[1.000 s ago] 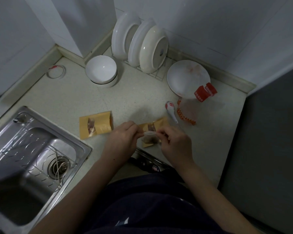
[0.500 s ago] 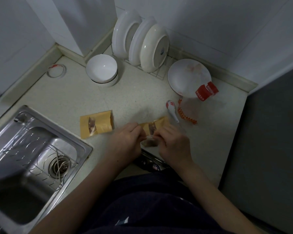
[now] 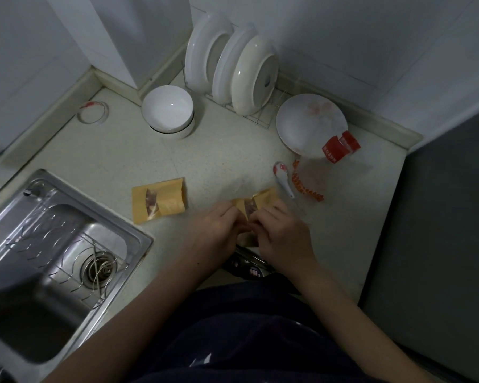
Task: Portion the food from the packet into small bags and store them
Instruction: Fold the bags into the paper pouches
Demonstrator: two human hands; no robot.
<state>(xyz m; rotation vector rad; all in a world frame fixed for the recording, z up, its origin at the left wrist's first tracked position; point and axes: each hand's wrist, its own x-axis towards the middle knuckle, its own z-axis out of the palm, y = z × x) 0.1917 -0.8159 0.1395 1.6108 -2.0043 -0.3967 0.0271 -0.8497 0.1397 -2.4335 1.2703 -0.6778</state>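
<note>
Sink (image 3: 53, 244) far left. First kraft bag (image 3: 158, 200) flat on counter (image 3: 219, 161) beside it, apart from my hands. My left hand (image 3: 219, 230) and my right hand (image 3: 284, 237), fingers curled, pinch second kraft bag (image 3: 257, 203) near counter's front edge. Spoon (image 3: 284, 181), red-printed packet (image 3: 333, 149) farther right.

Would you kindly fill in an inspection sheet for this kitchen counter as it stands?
Surface: pale speckled counter, dimly lit.
Job's things: flat brown bag lies near the sink; second brown bag at the hands; spoon beside a clear red-printed packet.
Clutter: stacked bowls, racked plates, loose plate, tape roll.
Grippers: left hand and right hand both pinch the second brown bag.
Cables: nothing seen.
Surroundings: steel sink left, white walls behind.
</note>
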